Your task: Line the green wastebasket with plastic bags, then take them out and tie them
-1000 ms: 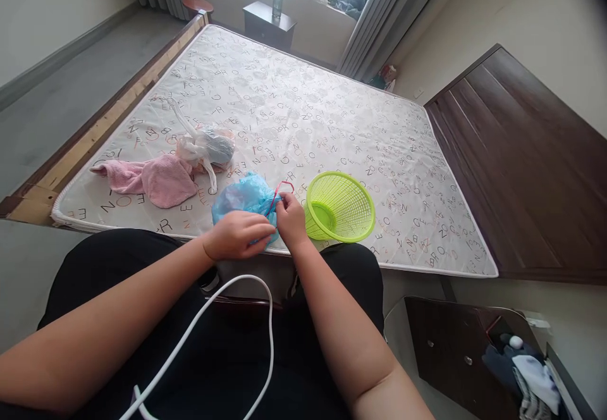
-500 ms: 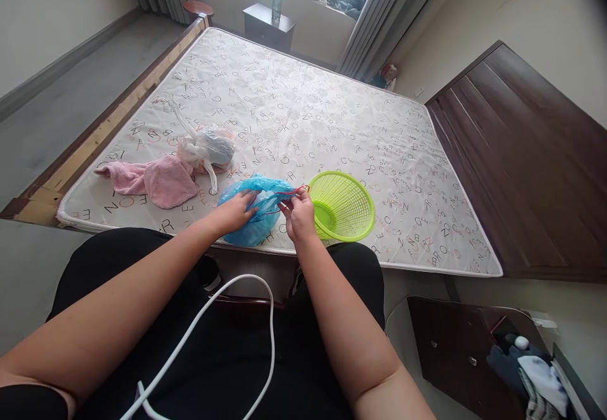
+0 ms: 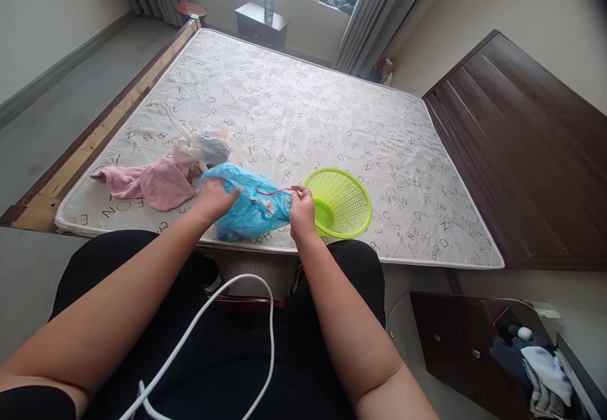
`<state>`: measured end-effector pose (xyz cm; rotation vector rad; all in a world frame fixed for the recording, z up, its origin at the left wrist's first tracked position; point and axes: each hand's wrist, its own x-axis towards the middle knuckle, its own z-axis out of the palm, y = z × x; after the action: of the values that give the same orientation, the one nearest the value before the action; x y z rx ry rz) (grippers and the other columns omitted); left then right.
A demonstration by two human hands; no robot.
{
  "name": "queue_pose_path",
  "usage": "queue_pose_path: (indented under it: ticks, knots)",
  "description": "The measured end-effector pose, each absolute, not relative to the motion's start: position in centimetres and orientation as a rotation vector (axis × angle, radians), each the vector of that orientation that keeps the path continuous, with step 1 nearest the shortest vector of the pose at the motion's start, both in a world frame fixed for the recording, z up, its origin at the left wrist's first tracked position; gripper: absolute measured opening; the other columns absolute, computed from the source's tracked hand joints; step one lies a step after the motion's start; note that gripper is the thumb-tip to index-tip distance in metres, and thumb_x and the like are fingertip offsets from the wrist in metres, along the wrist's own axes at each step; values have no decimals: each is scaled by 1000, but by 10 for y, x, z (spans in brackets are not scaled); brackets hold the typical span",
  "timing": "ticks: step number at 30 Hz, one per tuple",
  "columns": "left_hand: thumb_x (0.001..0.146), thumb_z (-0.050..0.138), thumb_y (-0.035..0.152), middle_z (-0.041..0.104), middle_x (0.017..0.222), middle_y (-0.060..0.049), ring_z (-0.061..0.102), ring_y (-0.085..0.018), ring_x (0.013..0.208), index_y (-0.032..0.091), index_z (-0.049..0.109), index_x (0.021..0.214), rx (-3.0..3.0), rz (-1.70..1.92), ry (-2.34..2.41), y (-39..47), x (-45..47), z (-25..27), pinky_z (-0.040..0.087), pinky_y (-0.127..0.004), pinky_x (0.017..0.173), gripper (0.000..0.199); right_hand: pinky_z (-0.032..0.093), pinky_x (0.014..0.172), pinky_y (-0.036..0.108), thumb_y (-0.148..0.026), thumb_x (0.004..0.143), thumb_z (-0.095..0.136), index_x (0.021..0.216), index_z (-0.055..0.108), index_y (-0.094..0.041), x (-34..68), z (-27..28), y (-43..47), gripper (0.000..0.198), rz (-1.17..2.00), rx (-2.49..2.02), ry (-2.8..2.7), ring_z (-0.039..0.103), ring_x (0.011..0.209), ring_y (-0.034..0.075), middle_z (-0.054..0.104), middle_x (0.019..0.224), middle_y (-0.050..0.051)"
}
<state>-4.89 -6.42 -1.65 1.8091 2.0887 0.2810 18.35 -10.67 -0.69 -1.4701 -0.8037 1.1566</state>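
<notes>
A crumpled blue plastic bag (image 3: 253, 217) with a red drawstring (image 3: 276, 190) lies at the near edge of the mattress, its mouth spread between my hands. My right hand (image 3: 302, 214) is closed on the bag's right rim and the red string. At the left rim, my left hand (image 3: 215, 200) grips the blue plastic; its fingers are partly blurred and the thumb points right. Small coloured bits show inside the bag but are too small to name. Just right of my right hand, a lime-green mesh basket (image 3: 348, 208) lies tipped with its opening toward me.
Left of the bag lie a pink cloth (image 3: 164, 186) and a tied clear plastic bag (image 3: 208, 145) on the letter-print mattress (image 3: 303, 110). A white cable (image 3: 270, 319) loops over my lap. A dark cabinet (image 3: 455, 338) bearing clothes stands at right.
My left hand has moved left, drawing the blue bag's rim with it and widening its mouth. My right hand stays near the basket with the red string. The view has shifted slightly.
</notes>
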Motion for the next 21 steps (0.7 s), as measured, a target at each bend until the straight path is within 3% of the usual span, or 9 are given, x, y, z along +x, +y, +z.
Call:
queue_pose_path:
  ticks: [3,5,8,10,12,16,21]
  knots:
    - [92,54,41,65,125,-27,55,-43,130,6,69,126,1835,415,2248,-63,-55,-9,42,-52,114,51,42,62,26,-28,94,51,120,62,-23,185,-3,-111,28,1100,-1601,-1016,50,63,13,61,88,-1]
    - [92,53,39,63,126,-24,54,-42,130,10,69,130,1893,509,2244,-68,-53,-7,41,-52,116,50,47,72,29,-37,93,62,125,62,-23,184,0,-115,35,1028,-1634,-1188,58,77,17,64,96,2]
    - [93,56,38,57,138,-19,49,-41,136,19,64,143,2009,671,2129,-78,-44,-7,36,-55,119,54,49,88,34,-45,78,85,132,63,-28,181,0,-121,61,963,-1570,-1391,62,105,25,67,118,7]
    - [93,58,35,51,148,-17,43,-39,142,24,62,147,2082,788,2039,-83,-39,-8,32,-54,122,56,49,90,36,-41,68,94,128,67,-30,179,-5,-124,67,1004,-1506,-1429,62,112,29,67,121,8]
    - [92,60,32,48,152,-15,40,-38,146,26,63,146,2119,886,1997,-85,-36,-7,29,-54,124,54,48,89,37,-35,67,95,114,72,-30,177,-11,-124,53,1070,-1506,-1431,63,106,30,70,106,7]
    - [92,62,30,48,150,-15,40,-38,144,24,70,135,2082,1034,2056,-85,-40,0,28,-56,124,45,45,83,36,-29,84,78,86,70,-26,178,-16,-117,9,1085,-1631,-1447,61,82,25,62,72,1]
    - [93,60,32,64,116,-14,59,-31,121,22,74,111,2217,1012,1729,-95,-37,-2,44,-49,114,24,41,73,30,-35,95,61,86,63,-23,180,-7,-112,15,1061,-1581,-1325,55,73,17,63,76,-2]
